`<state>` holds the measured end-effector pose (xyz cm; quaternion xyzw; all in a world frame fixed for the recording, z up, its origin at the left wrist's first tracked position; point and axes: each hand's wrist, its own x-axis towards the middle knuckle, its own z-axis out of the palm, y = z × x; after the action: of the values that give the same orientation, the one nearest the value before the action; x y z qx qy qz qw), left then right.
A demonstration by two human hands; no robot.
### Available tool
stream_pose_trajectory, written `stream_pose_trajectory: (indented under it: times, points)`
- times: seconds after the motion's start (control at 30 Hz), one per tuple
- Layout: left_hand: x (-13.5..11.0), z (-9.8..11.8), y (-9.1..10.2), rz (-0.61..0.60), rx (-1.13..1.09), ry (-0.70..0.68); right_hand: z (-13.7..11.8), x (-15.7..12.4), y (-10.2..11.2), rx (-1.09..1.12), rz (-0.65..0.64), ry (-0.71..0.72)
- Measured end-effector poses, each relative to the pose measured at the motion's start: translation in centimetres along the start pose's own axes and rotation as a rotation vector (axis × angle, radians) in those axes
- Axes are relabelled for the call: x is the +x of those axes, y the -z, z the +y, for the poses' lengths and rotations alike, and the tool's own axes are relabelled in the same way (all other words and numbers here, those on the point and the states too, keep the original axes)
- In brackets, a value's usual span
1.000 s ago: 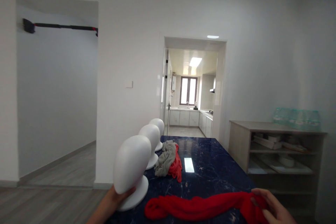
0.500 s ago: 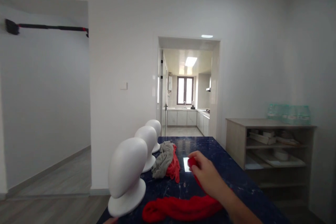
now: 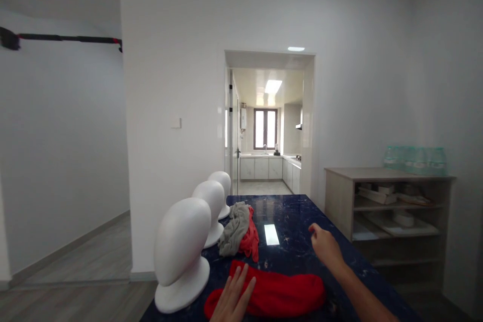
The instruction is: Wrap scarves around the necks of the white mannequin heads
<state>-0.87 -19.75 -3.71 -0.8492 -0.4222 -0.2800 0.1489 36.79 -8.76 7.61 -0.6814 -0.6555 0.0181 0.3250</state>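
A red knitted cloth (image 3: pixel 287 294), perhaps a scarf, lies folded along the near part of the dark blue marbled table (image 3: pixel 294 211). My left hand (image 3: pixel 234 296) rests on its left part, palm down with the fingers spread. To the right, apart from the cloth, my right hand (image 3: pixel 327 247) hovers over the table with its fingers curled in; a small reddish spot shows at the fingertips, and whether they hold anything is hidden. Beyond the cloth a grey cloth (image 3: pixel 234 229) and a lighter red cloth (image 3: pixel 250 241) lie bunched together.
Three white foam heads on round bases, the nearest a large foam head (image 3: pixel 183 246), stand in a row along the table's left side. A wooden shelf unit (image 3: pixel 385 173) with bottled water (image 3: pixel 415 159) on top is at the right. A doorway opens onto a kitchen behind.
The red end that my right hand held is folded over onto the red cloth. My right hand has moved right, off the cloth. My left hand has come up onto it.
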Motion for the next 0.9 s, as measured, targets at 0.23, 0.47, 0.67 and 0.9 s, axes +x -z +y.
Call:
stream_pose_trajectory:
  times: [0.23,0.47,0.67,0.9]
  points:
    - [9.4,1.1,-0.5,-0.661,-0.232,-0.024,9.1,-1.2,-4.0,-0.094,0.126,-0.045]
    - [13.7,6.5,-1.3,-0.577,-0.245,0.022,7.3,-1.0,-4.5,-0.075,0.115,0.039]
    - [15.6,8.8,-1.7,-0.638,-0.302,0.21,7.9,-1.0,-4.0,-0.032,0.117,-0.015]
    - [19.0,1.9,1.6,-0.488,-1.326,0.718,8.0,-0.8,-4.1,0.022,0.132,-0.061]
